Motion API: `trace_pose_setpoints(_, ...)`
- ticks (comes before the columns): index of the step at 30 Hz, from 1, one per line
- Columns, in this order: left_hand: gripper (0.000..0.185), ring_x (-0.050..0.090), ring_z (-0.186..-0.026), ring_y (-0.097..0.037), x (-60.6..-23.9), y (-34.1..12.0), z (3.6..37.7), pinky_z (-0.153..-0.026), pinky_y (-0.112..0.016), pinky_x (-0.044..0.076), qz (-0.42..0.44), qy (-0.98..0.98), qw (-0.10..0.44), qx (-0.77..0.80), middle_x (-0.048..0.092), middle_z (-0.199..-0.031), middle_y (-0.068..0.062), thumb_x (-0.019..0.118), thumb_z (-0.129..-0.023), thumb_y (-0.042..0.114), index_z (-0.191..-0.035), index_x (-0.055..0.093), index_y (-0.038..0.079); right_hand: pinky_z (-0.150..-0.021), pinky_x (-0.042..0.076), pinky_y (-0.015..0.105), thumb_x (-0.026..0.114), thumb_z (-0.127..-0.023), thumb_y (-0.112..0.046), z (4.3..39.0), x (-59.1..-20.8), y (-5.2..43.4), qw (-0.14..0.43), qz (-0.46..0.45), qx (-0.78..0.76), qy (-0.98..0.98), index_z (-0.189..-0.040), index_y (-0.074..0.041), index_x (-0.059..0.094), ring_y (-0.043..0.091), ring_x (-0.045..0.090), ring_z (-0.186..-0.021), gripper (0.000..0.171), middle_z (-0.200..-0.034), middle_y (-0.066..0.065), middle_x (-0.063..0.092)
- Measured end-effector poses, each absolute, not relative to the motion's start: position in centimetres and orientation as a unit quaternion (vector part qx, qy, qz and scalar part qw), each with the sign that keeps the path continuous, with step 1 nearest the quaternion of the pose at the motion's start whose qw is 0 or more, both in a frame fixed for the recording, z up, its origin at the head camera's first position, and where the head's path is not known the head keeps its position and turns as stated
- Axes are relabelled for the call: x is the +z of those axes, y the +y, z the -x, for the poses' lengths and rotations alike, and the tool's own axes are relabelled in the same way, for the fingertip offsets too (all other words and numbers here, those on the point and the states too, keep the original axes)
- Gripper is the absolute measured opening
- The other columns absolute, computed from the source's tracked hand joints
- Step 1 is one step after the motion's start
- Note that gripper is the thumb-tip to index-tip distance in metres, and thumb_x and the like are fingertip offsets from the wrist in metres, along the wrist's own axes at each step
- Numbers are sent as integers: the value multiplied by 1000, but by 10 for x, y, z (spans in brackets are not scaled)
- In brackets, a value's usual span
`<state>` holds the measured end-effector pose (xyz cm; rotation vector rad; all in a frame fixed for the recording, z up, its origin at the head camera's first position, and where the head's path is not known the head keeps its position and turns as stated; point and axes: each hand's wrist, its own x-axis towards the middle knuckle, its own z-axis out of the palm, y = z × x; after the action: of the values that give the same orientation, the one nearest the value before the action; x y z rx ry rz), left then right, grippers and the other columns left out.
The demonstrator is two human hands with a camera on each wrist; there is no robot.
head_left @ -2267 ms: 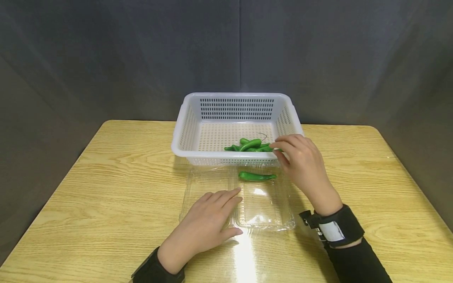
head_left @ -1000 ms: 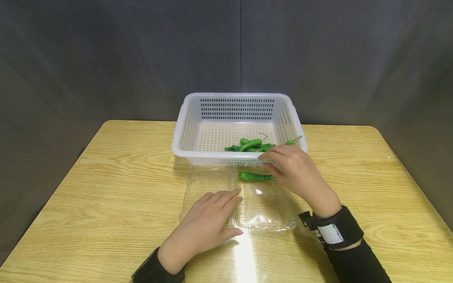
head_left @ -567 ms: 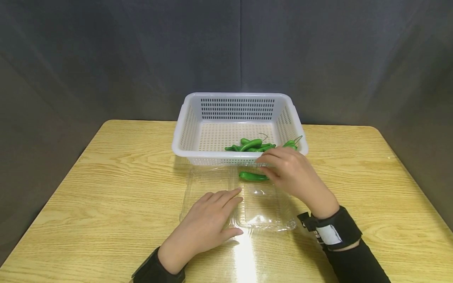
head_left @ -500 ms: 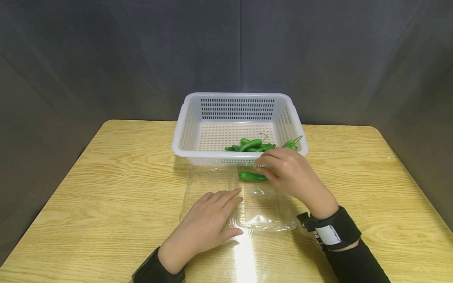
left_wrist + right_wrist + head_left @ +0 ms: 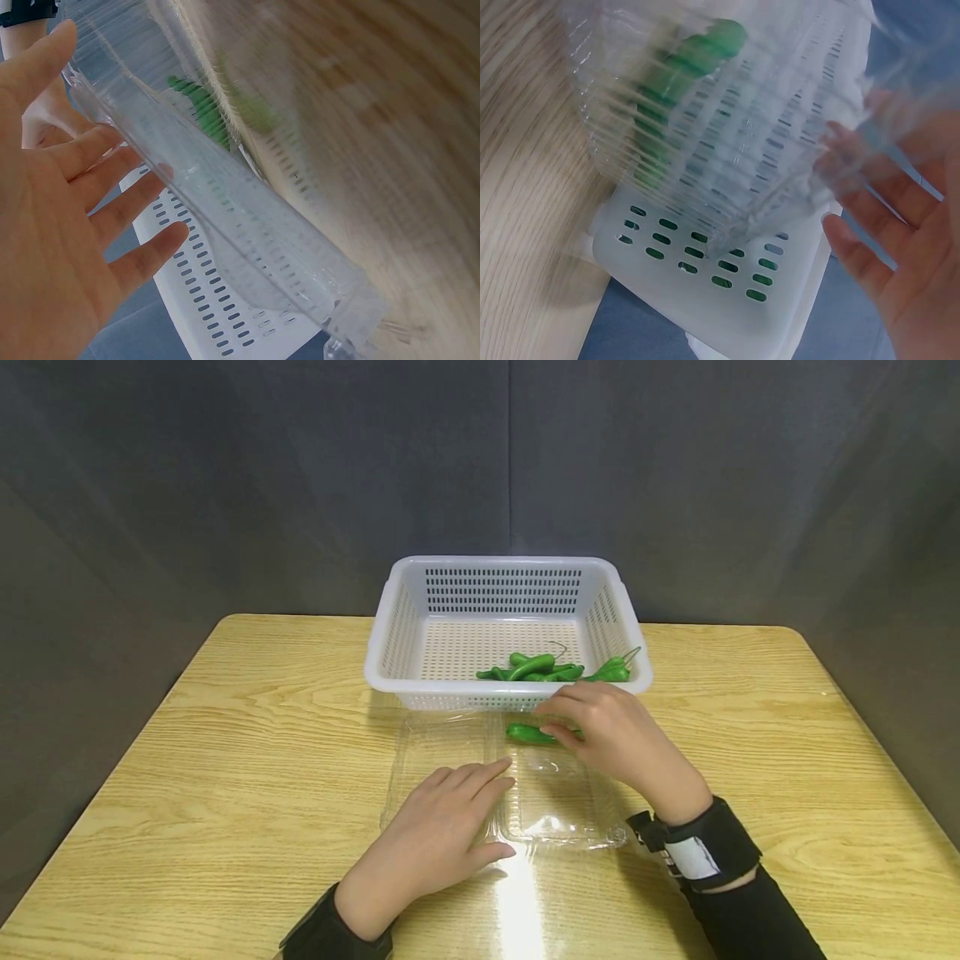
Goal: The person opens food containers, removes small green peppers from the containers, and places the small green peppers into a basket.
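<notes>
A clear plastic clamshell (image 5: 600,839) lies open on the wooden table (image 5: 225,735), just in front of a white slotted basket (image 5: 390,635). One green pepper (image 5: 525,733) lies at the far end of the clamshell's right half. My right hand (image 5: 607,735) hovers over that half, its fingertips at the pepper's right end. In the right wrist view the fingers (image 5: 855,240) are spread and hold nothing. My left hand (image 5: 442,827) rests flat on the clamshell's left half (image 5: 420,743). Several green peppers (image 5: 532,668) lie in the basket, one (image 5: 611,673) by its right wall.
The basket stands at the middle back of the table, with a dark curtain behind it. Bare tabletop stretches to the left and right of the clamshell. Both wrist views look through the clear plastic (image 5: 247,232) at the basket wall (image 5: 705,300).
My right hand has drawn back from the basket, down and left over the clamshell. A pepper now shows by the basket's right wall. My left hand has not moved.
</notes>
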<state>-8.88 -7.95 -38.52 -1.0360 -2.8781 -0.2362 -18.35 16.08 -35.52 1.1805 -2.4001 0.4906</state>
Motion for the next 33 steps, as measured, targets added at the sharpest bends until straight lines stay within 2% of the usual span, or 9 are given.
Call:
trace_pose_setpoints(12,74,44,-136,-22,-385,-79,89,-108,-47,41,335,-939,30,-79,38,-156,-1,64,-89,59,-144,50,12,-84,56,38,83,-80,-10,182,-360,157,129,-407,170,-888,-105,-9,77,18,69,-95,26,-101,1,74)
trace_pose_setpoints(33,73,44,-135,-22,-383,-79,88,-108,-47,41,333,-939,27,-78,38,-156,-2,64,-89,58,-144,50,12,-84,56,38,82,-79,-6,186,-374,156,82,-384,159,-906,-108,-6,75,21,69,-96,30,-103,4,73)
